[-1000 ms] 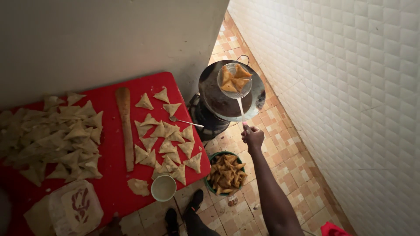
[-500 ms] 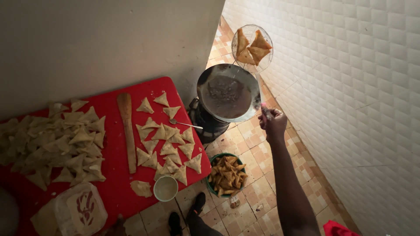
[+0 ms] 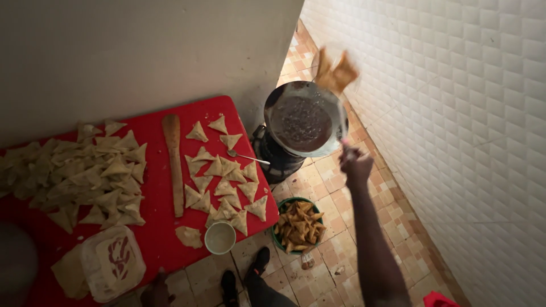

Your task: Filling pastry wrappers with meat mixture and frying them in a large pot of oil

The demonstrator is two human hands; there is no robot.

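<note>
My right hand [image 3: 355, 165], fist closed on the skimmer handle; its samosas [image 3: 335, 71] lie at twelve o'clock, past the pan [image 3: 304, 119], handle running six-to-twelve.

A red table [image 3: 153, 239] carries raw folded triangular pastries [image 3: 224, 185], a wooden rolling pin [image 3: 173, 162], a metal spoon [image 3: 247, 156], a small white cup [image 3: 220, 237] and a clear plastic tub [image 3: 111, 261].

skimmer [image 3: 335, 71]: motion-blurred | left hand [image 3: 154, 293]: dark, cut by bottom edge | grey object [image 3: 14, 264]: cropped left
</note>
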